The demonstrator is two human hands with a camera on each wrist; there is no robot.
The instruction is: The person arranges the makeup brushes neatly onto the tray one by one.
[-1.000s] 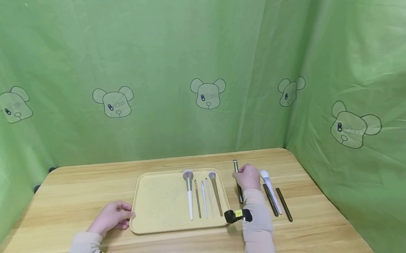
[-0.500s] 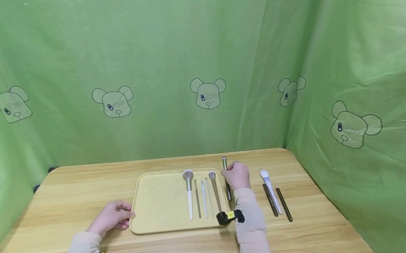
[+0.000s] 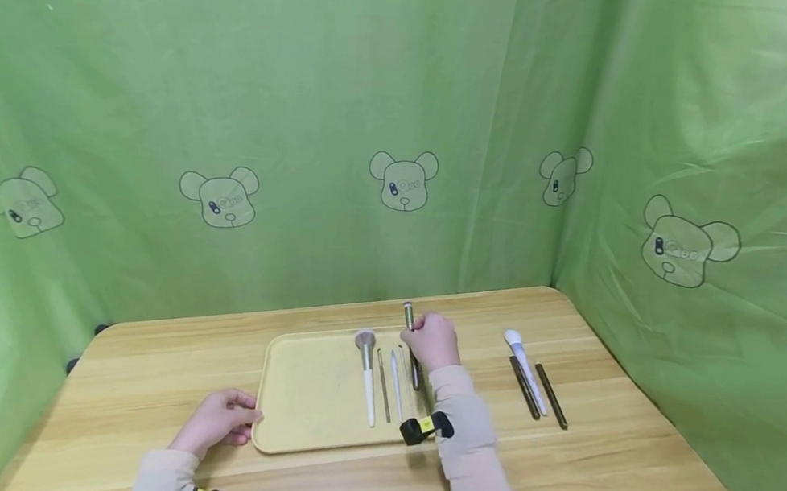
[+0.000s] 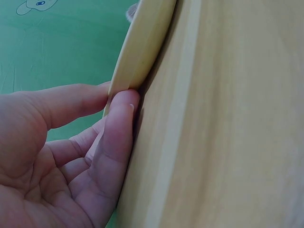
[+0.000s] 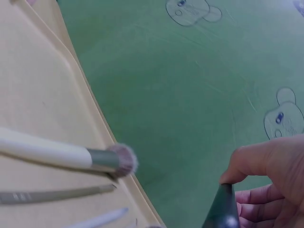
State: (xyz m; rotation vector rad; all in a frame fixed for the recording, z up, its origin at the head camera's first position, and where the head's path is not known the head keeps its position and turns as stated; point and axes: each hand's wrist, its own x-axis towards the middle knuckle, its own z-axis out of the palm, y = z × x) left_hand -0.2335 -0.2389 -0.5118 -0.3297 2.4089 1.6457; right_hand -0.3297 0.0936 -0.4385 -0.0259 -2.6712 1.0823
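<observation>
The right hand [image 3: 432, 341] held a dark stick [image 3: 409, 317] in a narrow, pinching grip — over the right part of the tray [image 3: 305, 381], right of the white-handled brush [image 3: 368, 366]. The left hand [image 3: 216, 420] pinched the tray's near left corner — its grip narrow too.

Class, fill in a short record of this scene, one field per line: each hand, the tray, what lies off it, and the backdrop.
Left hand: pinches the tray's rim near its front left corner
Right hand: holds a dark slim tool over the tray's right side; contact with the tray unclear
Tray: yellow, on a wooden table
In tray: white-handled brush, slimmer tools to its right, partly hidden
Off tray, right: white brush between two dark sticks
Backdrop: green curtain with printed cartoon heads
</observation>
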